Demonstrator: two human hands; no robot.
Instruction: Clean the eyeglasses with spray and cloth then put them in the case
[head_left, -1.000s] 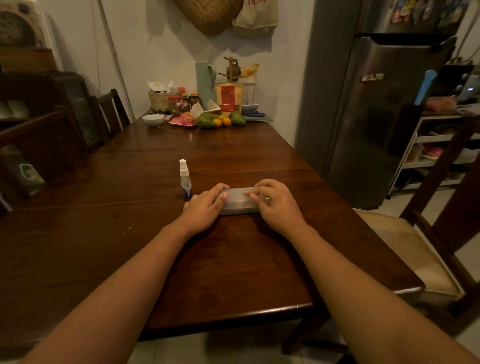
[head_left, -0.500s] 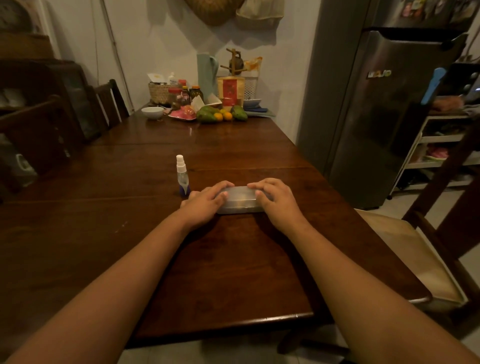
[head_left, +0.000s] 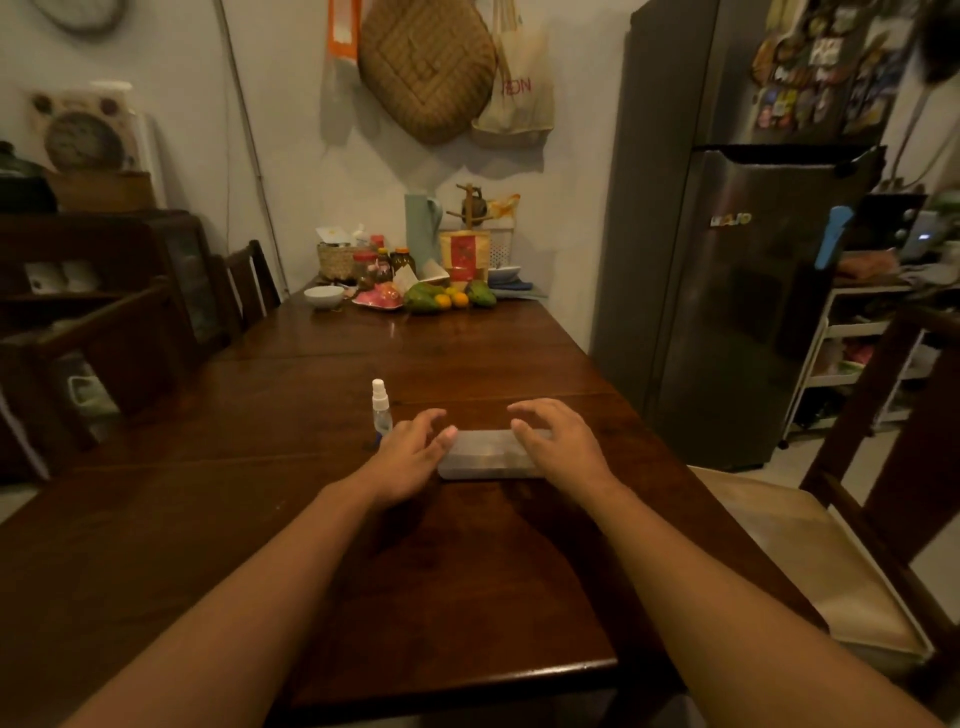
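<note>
The tote bag lettering ends in "ON". The left hand and right hand have lifted off the case, fingers spread, gripping nothing.

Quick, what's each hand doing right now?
Left hand: open, fingers spread, holding nothing.
Right hand: open, fingers spread by the case, holding nothing.

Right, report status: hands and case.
Both open: left hand, right hand, at the case ends. Case shut, flat on table. Upright spray bottle by left hand; glasses not seen.
</note>
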